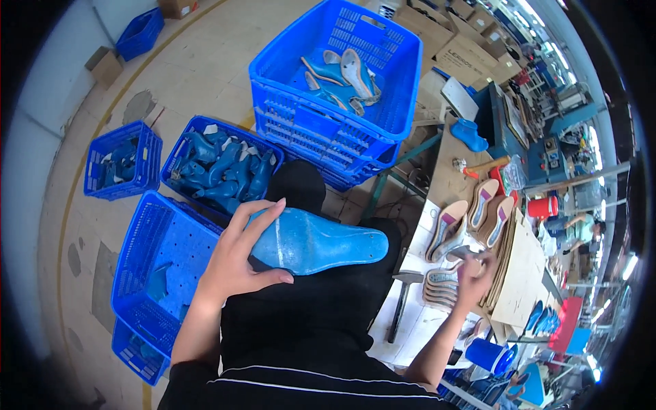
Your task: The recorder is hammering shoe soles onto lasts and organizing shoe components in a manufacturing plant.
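My left hand [239,256] grips the wide end of a blue shoe last [321,240], thumb on one side and fingers on the other, above my lap. The last's narrow end points right, and a pale line crosses its wide part. My right hand [473,279] is over the table at the right, slightly smeared, beside a stack of insoles [441,288]. Whether its fingers hold anything I cannot make out. Several finished-looking insoles with purple patches [449,217] lie just beyond it. A hammer [402,304] rests on white paper left of the stack.
A large blue crate [328,113] with lasts and insoles stands ahead. Smaller crates at the left include one full of blue lasts [222,167] and a low one [178,229]. Cardboard sheets [519,273], a blue jug [490,357] and an orange-handled tool [488,166] are at the right.
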`<state>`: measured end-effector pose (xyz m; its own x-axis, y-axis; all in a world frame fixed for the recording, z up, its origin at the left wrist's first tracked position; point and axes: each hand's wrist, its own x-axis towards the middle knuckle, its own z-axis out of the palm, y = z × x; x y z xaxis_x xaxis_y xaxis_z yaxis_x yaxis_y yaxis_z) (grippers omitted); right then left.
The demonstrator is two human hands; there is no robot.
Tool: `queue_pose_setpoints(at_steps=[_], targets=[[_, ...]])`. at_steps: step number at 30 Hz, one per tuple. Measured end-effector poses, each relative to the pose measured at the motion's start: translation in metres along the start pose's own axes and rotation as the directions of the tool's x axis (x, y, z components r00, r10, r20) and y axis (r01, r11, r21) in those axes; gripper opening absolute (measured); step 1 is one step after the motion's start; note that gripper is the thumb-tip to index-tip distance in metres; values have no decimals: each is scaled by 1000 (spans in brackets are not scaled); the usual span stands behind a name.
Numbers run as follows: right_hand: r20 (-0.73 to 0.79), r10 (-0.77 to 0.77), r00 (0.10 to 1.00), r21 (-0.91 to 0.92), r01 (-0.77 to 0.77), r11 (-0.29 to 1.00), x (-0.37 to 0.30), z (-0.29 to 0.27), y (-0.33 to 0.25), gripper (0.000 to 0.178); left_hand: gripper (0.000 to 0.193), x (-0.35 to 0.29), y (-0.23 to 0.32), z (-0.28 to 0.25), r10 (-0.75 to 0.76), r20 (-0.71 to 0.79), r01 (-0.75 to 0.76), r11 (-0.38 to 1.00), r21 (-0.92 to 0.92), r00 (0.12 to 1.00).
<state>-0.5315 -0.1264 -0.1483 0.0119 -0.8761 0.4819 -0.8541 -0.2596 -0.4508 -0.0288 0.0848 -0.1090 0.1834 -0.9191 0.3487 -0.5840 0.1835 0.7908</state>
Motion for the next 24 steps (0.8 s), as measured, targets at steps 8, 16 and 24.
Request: queue_pose_setpoints(at_steps=[8, 16, 24], targets=[[253, -177, 951, 967, -243, 74, -11, 25, -189, 58, 172, -1, -30, 12, 102, -116, -133, 945, -299, 988], [520, -474, 710, 646, 36, 763, -26, 46, -213, 73, 151, -10, -37, -11, 35, -46, -47, 955, -294, 998], [588, -504, 632, 629, 34, 777, -16, 50, -214, 67, 88, 28, 13, -34, 146, 172, -167, 979, 113, 974]])
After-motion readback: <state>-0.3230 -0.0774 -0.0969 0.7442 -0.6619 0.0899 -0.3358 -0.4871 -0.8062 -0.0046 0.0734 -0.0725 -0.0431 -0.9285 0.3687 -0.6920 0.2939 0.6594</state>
